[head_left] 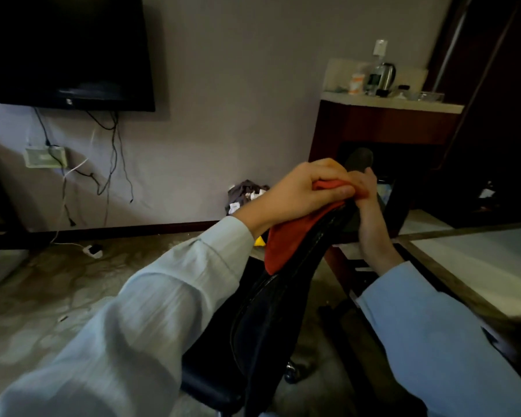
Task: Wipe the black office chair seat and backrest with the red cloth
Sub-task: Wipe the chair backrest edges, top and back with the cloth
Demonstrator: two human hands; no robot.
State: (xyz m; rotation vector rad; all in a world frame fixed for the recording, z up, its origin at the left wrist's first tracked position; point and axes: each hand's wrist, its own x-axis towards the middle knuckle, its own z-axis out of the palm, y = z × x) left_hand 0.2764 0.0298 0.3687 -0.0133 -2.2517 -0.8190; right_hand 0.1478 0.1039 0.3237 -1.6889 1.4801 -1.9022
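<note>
The black padded office chair (278, 302) is showing only its backrest, edge-on in dim light, and its seat is too dark to make out. The left hand (301, 194) is reaching forward with knuckles up, fingers and thumb curling tightly round a bunched red fabric cloth (286, 239) that is draping down the near side of the backrest's top. The right hand (370, 224) is lying against the far side, fingertips up beside the cloth. Its thumb is hidden, so I cannot tell whether it is gripping.

No wording can be read: the small mark on the television's (66, 49) lower edge and the bottle (373, 78) labels on the desk (403, 104) are too blurred.
</note>
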